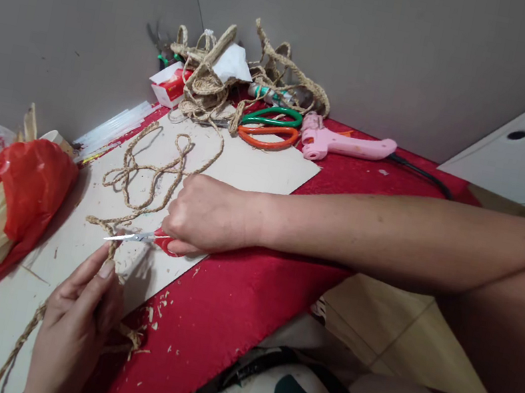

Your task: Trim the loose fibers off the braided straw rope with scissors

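While the left hand (83,304) pinches braided cord (111,251), seemingly steadying it, the right hand (211,216) clasps red-handled scissors (137,237) across it.

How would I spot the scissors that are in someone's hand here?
Start with the red cloth and the pale board on it. Over the board, a left hand pinches a braided cord; the scissors are in the right hand, silver blades at that cord. Their red handle sets them apart from the green and orange handles lying farther back.
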`<state>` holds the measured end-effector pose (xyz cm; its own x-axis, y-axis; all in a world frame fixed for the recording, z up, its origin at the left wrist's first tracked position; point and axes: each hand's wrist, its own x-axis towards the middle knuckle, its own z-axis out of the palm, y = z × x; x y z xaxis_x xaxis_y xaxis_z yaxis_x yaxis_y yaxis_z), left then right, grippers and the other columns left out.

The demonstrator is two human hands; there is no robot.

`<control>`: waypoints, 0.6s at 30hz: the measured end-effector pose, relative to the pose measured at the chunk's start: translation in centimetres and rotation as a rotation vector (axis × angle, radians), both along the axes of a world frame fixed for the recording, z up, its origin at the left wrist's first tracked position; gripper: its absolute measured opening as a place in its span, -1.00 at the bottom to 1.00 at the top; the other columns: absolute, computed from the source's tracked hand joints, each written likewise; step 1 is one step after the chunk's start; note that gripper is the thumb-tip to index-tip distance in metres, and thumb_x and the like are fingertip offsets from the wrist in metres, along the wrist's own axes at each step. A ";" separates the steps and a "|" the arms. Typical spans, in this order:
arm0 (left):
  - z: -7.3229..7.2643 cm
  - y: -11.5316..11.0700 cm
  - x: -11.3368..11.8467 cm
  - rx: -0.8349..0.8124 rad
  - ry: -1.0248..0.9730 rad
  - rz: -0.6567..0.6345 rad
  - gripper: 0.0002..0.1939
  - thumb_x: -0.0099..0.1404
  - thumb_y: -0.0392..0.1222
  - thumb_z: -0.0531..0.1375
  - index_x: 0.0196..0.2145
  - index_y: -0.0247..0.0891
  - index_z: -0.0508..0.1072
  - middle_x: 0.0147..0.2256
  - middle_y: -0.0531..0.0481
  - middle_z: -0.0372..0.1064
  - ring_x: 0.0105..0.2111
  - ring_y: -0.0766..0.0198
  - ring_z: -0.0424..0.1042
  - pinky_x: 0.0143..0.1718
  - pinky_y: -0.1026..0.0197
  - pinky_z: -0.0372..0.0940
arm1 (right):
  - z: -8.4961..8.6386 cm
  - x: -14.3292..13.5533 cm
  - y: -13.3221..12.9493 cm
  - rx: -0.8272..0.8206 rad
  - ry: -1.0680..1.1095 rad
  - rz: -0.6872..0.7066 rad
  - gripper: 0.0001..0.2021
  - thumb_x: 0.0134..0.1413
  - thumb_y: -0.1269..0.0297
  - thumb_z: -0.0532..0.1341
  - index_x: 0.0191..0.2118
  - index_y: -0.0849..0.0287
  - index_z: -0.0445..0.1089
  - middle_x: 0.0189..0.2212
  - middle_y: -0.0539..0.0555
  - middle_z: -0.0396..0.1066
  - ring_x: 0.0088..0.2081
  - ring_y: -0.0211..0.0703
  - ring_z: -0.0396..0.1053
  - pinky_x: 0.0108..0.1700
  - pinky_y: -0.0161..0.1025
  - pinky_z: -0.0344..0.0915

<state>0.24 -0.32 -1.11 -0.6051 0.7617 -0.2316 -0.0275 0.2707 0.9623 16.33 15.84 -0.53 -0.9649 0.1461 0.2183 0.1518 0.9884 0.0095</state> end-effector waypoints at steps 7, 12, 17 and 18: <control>1.0 0.3 0.0 0.034 -0.083 -0.055 -0.49 0.11 -0.14 0.31 0.05 -0.19 0.44 -0.73 0.20 0.06 -0.69 0.43 0.00 -0.66 0.38 0.00 | -0.6 -0.1 0.7 -0.251 0.210 0.006 -0.69 0.14 0.16 0.09 -0.47 0.21 0.45 -0.53 0.01 0.41 -0.52 -0.32 0.16 -0.46 -0.26 -0.15; 1.0 0.0 0.2 0.012 -0.202 -0.132 -0.59 0.13 -0.10 0.30 -0.07 -0.28 0.51 -0.76 0.18 0.03 -0.72 0.43 -0.01 -0.69 0.38 -0.05 | -1.7 -0.9 0.6 -0.985 0.429 0.028 -0.68 0.05 0.15 0.20 -0.59 0.26 0.30 -0.68 -0.14 0.09 -0.57 -0.44 0.01 -0.47 -0.36 -0.06; 1.1 -0.2 1.9 -0.097 -0.232 -0.129 -0.65 0.13 -0.08 0.29 -0.15 -0.31 0.55 -0.76 0.17 0.02 -0.70 0.46 -0.04 -0.67 0.40 -0.06 | -2.0 -1.7 -0.4 -1.653 0.291 0.138 -0.62 -0.06 -0.02 0.27 -0.49 0.27 0.33 -0.64 -0.14 0.18 -0.59 -0.45 0.09 -0.52 -0.40 0.03; 1.1 -0.2 2.2 -0.114 -0.232 -0.120 -0.65 0.11 -0.07 0.31 -0.17 -0.30 0.55 -0.75 0.17 0.03 -0.70 0.46 -0.04 -0.67 0.41 -0.04 | -2.0 -1.7 -0.6 -1.700 0.297 0.144 -0.60 -0.10 -0.03 0.30 -0.50 0.27 0.32 -0.66 -0.15 0.18 -0.60 -0.45 0.08 -0.53 -0.40 0.03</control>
<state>2.40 -0.56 0.01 -0.4325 0.7859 -0.4419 -0.2046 0.3918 0.8970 14.58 15.23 -2.53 -0.9484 0.3062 0.0821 -0.1277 -0.1321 -0.9830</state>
